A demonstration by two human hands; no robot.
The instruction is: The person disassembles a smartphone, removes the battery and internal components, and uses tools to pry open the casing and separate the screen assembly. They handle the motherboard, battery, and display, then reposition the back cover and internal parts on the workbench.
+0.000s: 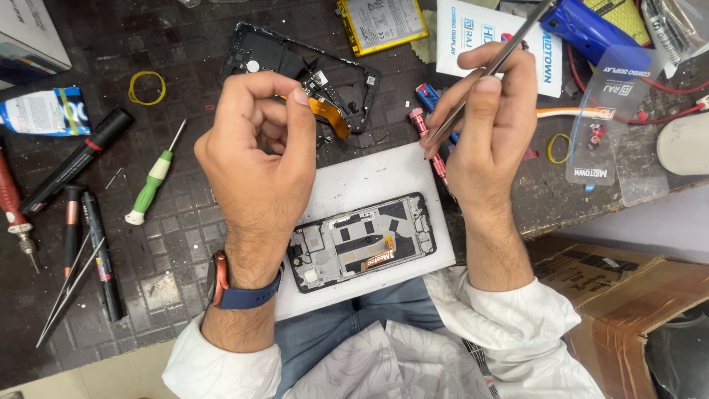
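My left hand [258, 155] is raised over the white pad [369, 177], fingers curled, pinching a small part with an orange flex cable [334, 117] between thumb and forefinger. My right hand [487, 118] grips metal tweezers [484, 74], whose tips point down and left toward the left hand. An opened phone frame [362, 240] with exposed metal shielding lies on the pad below both hands. A black plastic phone mid-frame [295, 59] lies on the dark mat behind the left hand.
A phone battery [380, 24] lies at the top. A green-handled screwdriver [151, 181], black pens and spare tweezers [70, 284] sit left. Red screwdrivers [428, 137], display packaging [473, 37] and a yellow rubber band [146, 87] are around. A cardboard box [628, 303] stands at lower right.
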